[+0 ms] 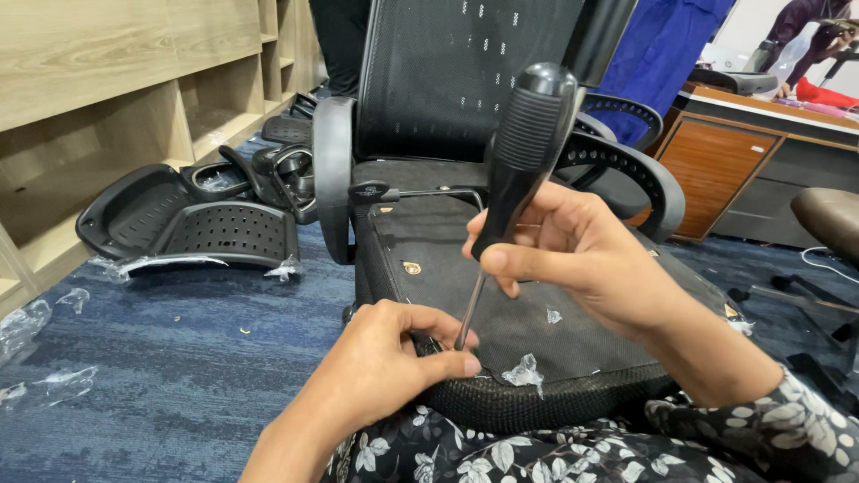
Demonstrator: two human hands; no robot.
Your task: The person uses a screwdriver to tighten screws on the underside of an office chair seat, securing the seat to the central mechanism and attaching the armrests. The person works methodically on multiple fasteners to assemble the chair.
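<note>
My right hand grips the black ribbed handle of a large screwdriver, which stands nearly upright. Its metal shaft runs down to the front edge of a black chair seat base lying upside down. My left hand is closed around the shaft's tip, thumb and fingers pinching something small and dark at the seat's edge; what it pinches is hidden. A black mesh chair back with curved armrests stands behind the seat.
Loose black plastic chair shells lie on the blue carpet at the left, beside wooden shelving. Clear plastic wrap scraps dot the seat and floor. A wooden desk and another chair stand at the right.
</note>
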